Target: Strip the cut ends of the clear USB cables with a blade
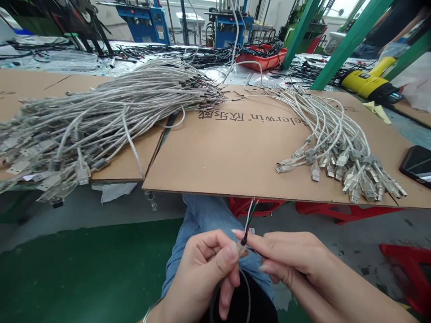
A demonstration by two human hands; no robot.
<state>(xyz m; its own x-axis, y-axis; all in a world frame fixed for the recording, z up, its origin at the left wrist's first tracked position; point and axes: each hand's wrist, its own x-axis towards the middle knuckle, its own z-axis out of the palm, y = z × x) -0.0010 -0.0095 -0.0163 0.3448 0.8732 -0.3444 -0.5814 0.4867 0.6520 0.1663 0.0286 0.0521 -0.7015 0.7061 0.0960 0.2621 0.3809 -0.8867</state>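
My left hand pinches the end of a clear-jacketed cable between thumb and fingers, above my lap. From the cable's tip several thin coloured wires fan upward, white, green, red and black among them, with a black band at their base. At that base lies the index finger of my right hand. A thin dark strand runs from the cable end in between my right index finger and thumb, which are closed about it; its far end is hidden.
Cardboard covers the bench, bearing a large cable pile at left and a smaller USB cable bundle at right. Beyond are a red basket, green posts and a yellow heat gun. A phone lies at the right edge.
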